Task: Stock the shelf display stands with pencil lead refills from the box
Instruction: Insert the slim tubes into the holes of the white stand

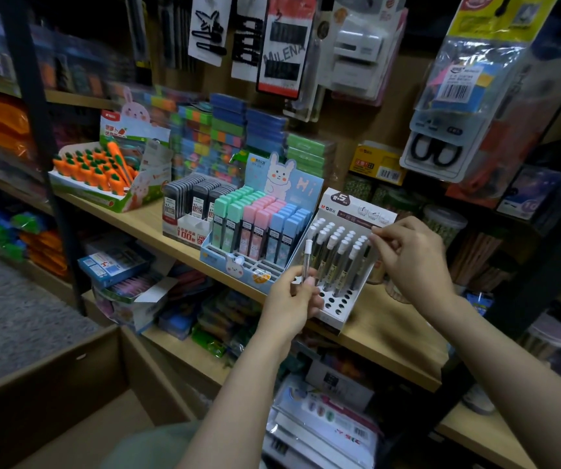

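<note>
A white stand (336,265) with a holed, sloping face sits at the shelf's (390,330) front edge, its upper rows filled with upright dark white-capped refills (340,262), its lowest holes bare, while one clear refill tube (306,262) stands upright just left of it.

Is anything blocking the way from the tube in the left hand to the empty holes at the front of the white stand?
Nothing visible does. The left hand holds the refill tube upright just above the front-left of the white stand; the empty holes lie open beside it. The right hand is farther back at the right-hand tubes.
</note>
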